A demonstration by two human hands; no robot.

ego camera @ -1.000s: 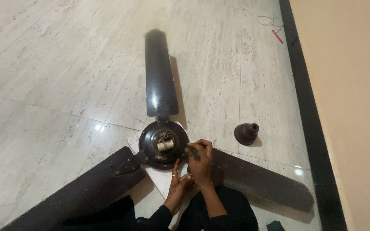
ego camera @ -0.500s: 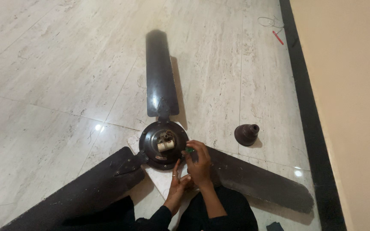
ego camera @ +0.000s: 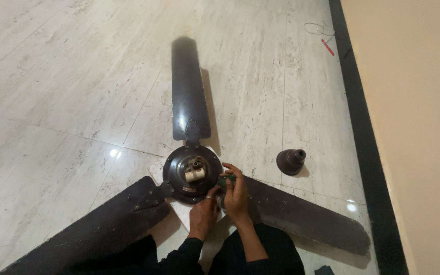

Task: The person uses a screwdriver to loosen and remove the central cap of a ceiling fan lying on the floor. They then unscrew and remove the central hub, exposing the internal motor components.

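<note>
Down on the glossy marble floor (ego camera: 52, 76) lies a dark brown ceiling fan: a round metal motor hub (ego camera: 192, 174) with a pale cylindrical part at its centre and three long flat blades. At the hub's near right edge, the right hand (ego camera: 236, 192) pinches a small green object (ego camera: 227, 179) between curled fingers. The left hand (ego camera: 203, 214) rests against the hub's rim, fingers bent; whether they grip anything is unclear. A dark bell-shaped cup (ego camera: 290, 161) stands apart, right.

You are working with both hands crowded at the near right edge of the fan's motor hub (ego camera: 192, 174), hemmed in by three dark blades (ego camera: 189, 91) radiating outward, while open floor (ego camera: 52, 102) lies left and a dark cup-shaped cover (ego camera: 290, 161) sits right.
</note>
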